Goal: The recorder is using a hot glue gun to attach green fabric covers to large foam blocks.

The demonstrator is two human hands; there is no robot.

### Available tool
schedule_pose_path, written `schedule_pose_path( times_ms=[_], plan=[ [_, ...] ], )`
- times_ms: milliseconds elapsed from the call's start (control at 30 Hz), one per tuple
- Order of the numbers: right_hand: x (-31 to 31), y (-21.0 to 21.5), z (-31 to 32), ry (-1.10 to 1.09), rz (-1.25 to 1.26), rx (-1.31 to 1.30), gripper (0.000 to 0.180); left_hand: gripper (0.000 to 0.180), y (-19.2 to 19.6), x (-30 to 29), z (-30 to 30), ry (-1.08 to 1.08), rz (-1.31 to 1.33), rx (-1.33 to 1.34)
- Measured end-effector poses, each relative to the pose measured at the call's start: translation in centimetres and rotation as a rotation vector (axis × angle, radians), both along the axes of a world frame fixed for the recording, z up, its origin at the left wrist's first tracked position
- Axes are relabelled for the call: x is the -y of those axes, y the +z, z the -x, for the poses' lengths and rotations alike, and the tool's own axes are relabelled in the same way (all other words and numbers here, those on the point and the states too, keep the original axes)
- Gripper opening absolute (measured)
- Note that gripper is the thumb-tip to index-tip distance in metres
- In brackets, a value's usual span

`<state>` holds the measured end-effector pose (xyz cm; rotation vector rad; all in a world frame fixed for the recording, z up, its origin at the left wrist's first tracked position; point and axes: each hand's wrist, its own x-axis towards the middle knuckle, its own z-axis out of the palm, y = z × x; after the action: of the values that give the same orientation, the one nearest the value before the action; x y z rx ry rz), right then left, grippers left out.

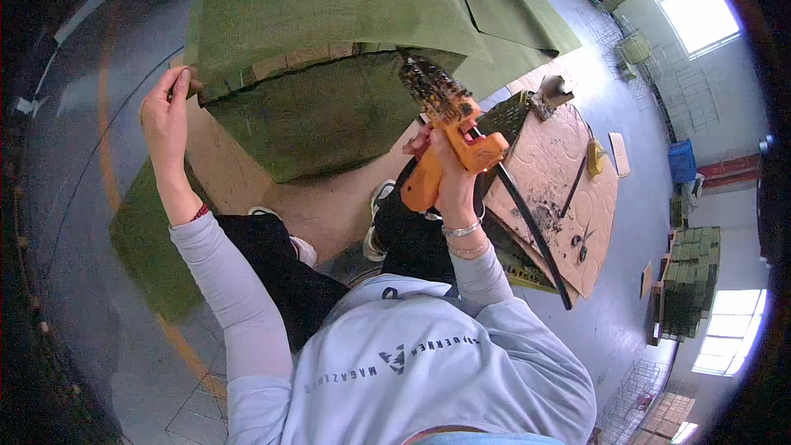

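The right hand (449,166) is holding an orange gun-shaped tool (450,114), its dirty tip pointing near the green box's right end. The left hand (170,101) is pinching the left corner of the green sheet (329,8).

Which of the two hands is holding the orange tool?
The right hand, wrapped around the orange tool; the left hand is instead at the near-left corner of the large green sheet.

Gun-shaped tool (456,114) was bright orange, front blotched black and brown. Big sheet (329,8) was green. Cardboard (595,198) was tan with round marks and black specks. Shirt (470,371) was pale blue with dark print. Floor (74,206) was blue-gray with orange line (105,128).
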<state>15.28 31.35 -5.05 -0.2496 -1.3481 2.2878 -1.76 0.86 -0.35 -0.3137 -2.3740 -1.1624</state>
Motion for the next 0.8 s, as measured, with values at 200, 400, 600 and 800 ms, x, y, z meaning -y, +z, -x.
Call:
schedule_pose_path(
  times_ms=[200,400,600,800],
  plan=[
    [-0.4,-1.1,-0.1,0.044,-0.066,0.027,0.015,0.024,-0.1,0.2,0.2,-0.024,-0.017,-0.031],
    [-0.1,0.1,-0.4,0.050,-0.041,0.005,0.015,0.024,-0.2,0.1,0.1,0.001,-0.015,-0.043],
    [0.1,-0.9,-0.4,0.064,-0.097,0.062,0.016,0.025,-0.4,0.6,0.4,-0.016,-0.023,0.028],
    [0.0,0.5,-0.6,0.019,0.056,0.059,0.014,0.025,0.1,0.2,-0.1,-0.018,-0.012,0.011]
  ],
)
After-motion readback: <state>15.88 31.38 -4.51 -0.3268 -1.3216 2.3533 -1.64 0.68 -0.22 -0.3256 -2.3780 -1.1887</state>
